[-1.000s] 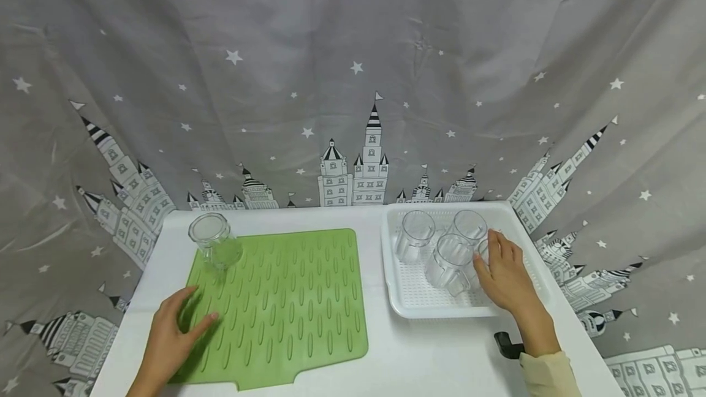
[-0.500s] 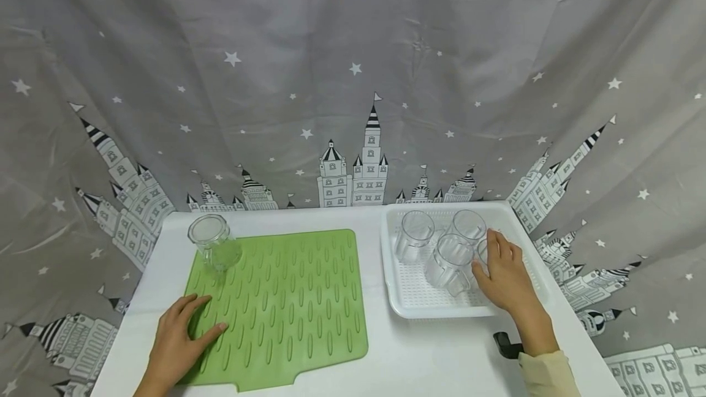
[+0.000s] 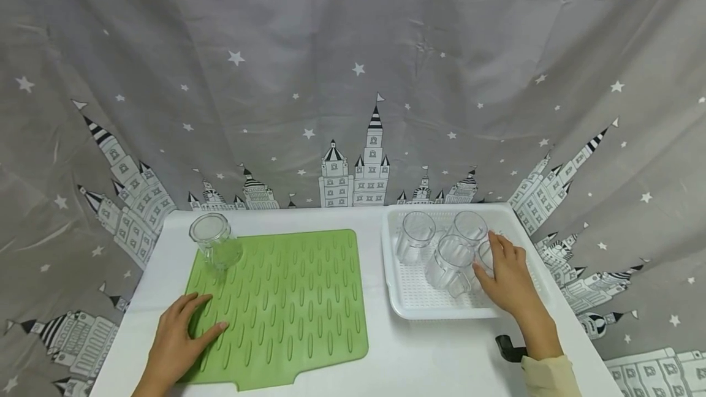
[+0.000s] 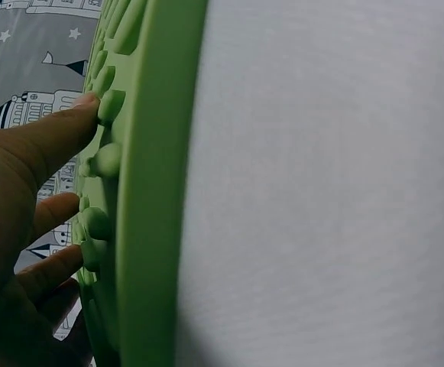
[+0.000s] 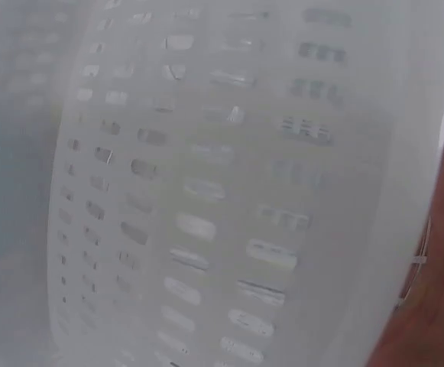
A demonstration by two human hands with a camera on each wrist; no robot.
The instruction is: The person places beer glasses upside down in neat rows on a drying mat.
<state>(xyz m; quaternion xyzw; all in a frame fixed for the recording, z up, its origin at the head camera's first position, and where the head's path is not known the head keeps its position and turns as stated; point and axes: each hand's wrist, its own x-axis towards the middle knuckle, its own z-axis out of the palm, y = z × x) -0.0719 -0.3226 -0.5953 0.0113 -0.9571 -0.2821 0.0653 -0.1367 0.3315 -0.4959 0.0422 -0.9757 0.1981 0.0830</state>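
My left hand (image 3: 175,339) rests fingers spread on the left edge of a green silicone drying mat (image 3: 281,305), holding nothing; in the left wrist view its thumb (image 4: 61,134) lies along the mat's ridges. An upside-down glass mug (image 3: 215,241) stands at the mat's back left corner. At the right, my right hand (image 3: 508,274) grips a clear glass mug (image 3: 485,254) in a white perforated basket (image 3: 405,310), thumb on its left side and fingers behind it. Much of that mug is hidden by the hand. The right wrist view shows mostly the basket's wall (image 5: 206,191).
Three more glass mugs, a left one (image 3: 416,238), a back one (image 3: 469,225) and a front one (image 3: 452,262), stand close together in the basket. A black object (image 3: 510,348) lies by the right forearm. Behind the white table (image 3: 386,360) hangs a grey curtain (image 3: 353,35).
My left hand has shifted slightly right and settled onto the mat's edge. The right hand stays at the same mug, its thumb slightly lower than before.
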